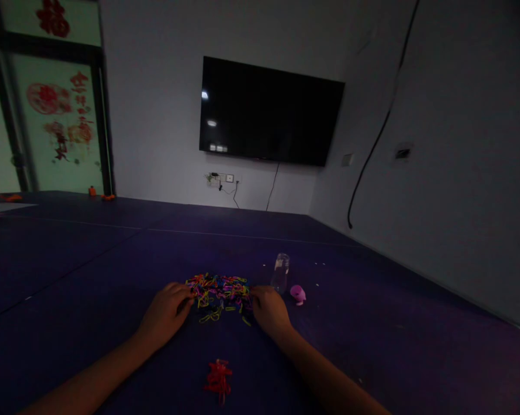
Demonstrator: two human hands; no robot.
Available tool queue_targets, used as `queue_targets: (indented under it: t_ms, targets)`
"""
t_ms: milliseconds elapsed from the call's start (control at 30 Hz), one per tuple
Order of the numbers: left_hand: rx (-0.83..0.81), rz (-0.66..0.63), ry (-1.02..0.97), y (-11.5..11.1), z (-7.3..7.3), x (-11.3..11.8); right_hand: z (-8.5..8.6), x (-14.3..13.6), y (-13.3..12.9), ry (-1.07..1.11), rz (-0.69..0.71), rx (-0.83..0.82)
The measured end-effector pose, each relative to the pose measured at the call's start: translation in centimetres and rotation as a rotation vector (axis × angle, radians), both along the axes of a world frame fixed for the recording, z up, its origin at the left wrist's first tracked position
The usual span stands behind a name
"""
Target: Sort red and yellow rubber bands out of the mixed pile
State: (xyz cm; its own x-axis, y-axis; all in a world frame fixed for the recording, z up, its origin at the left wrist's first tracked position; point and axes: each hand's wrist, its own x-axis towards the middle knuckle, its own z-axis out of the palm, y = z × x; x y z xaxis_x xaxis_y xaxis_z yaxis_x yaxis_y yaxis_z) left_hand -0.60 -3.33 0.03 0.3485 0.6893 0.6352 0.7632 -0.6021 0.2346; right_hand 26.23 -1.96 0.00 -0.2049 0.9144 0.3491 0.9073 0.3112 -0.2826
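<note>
A loose heap of many-coloured paper clips (pixel 221 286) lies in front of me, with several yellow ones strewn along its near side. My left hand (pixel 168 311) is at the heap's left edge, thumb and fingers curled together at the clips. From the right, my right hand (pixel 269 310) touches the other edge; its fingers are bent inward and their tips are partly hidden. What either hand pinches is too small and dark to make out. Nearer to me, between my forearms, is a separate small pile of red paper clips (pixel 219 380).
Just beyond my right hand stands a clear bottle (pixel 281 272), with a purple cap (pixel 298 294) beside it. Small white specks dot the dark blue tabletop (pixel 372 323). A wall-mounted television (pixel 268 112) hangs beyond, and orange items (pixel 108 197) lie at the far left.
</note>
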Motion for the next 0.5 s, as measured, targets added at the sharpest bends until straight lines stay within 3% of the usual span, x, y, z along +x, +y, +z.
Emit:
queue_targets:
  t_ms: [200,500]
  targets:
    - [-0.005,-0.062,0.009,0.22,-0.45,0.06,-0.13,0.14,0.25,0.001,0.081,0.014]
    - [0.008,-0.055,0.015,0.23,-0.59,0.1,-0.73,0.27,0.64,0.045,0.135,0.057]
